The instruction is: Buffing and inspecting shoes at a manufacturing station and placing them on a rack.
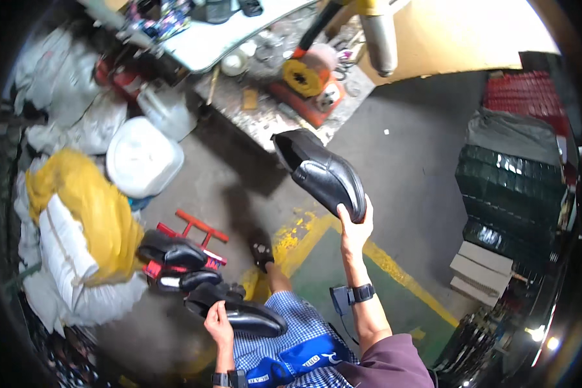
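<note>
My right hand (355, 227) grips a black leather slip-on shoe (323, 169) by its toe, thumb on one side and fingers on the other. That shoe is raised ahead of me, its heel end pointing to the far left and its opening showing. Over my lap, a second black shoe (255, 319) lies sideways with its toe to the right. My left hand (220, 324) is closed at its near edge, the fingertips pressed together; part of the grip is hidden. More black shoes (174, 251) sit just left of it on a red metal rack (200, 225).
A cluttered workbench (246, 119) with an orange-red machine (310, 97) stands ahead, beneath a hanging grey-tipped tool (378, 42). Yellow sacking (87, 210) and a white tub (142, 157) are at left. Stacked dark green boxes (507, 194) line the right.
</note>
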A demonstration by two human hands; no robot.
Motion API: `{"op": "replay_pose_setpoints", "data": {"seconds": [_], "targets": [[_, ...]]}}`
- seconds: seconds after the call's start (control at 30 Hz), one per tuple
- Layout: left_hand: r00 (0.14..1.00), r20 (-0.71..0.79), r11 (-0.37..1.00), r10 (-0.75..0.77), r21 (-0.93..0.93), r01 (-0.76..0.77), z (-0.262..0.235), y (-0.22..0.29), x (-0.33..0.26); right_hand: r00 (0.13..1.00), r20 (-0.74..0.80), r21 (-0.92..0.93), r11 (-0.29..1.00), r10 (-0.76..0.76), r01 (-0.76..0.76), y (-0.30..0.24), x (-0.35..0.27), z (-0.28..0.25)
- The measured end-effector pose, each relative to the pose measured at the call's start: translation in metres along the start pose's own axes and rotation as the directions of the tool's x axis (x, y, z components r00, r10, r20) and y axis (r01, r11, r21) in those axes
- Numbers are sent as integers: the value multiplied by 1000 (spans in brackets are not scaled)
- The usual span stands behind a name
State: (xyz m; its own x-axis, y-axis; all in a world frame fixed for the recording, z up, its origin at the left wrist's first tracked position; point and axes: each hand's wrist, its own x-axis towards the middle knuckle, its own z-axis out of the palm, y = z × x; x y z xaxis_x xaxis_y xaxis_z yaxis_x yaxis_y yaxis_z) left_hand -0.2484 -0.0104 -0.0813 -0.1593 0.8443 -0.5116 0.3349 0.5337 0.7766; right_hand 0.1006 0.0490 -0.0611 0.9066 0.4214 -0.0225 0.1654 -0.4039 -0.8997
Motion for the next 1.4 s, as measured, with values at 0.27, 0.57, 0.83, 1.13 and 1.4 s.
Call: {"op": "replay_pose_setpoints", "data": {"seconds": [0.27, 0.57, 0.83, 1.13, 1.4], "targets": [[998, 51, 997, 32, 75, -36, 15, -3, 12, 926, -366, -73, 995, -91, 69, -5, 97, 4], [997, 79, 996, 15, 85, -21, 31, 7, 15, 872, -452, -119, 982, -187, 149, -20, 176, 25], [997, 71, 997, 16, 73, -21, 38, -1, 13, 868, -454, -120, 979, -201, 164, -32, 202, 44], [997, 79, 998, 6, 58, -10, 42, -18, 13, 840, -537, -10, 996, -79, 88, 9, 232, 40], [998, 51, 983, -47, 182, 37, 45, 25, 11, 748, 127, 950, 137, 651, -280, 31, 235, 40]]}}
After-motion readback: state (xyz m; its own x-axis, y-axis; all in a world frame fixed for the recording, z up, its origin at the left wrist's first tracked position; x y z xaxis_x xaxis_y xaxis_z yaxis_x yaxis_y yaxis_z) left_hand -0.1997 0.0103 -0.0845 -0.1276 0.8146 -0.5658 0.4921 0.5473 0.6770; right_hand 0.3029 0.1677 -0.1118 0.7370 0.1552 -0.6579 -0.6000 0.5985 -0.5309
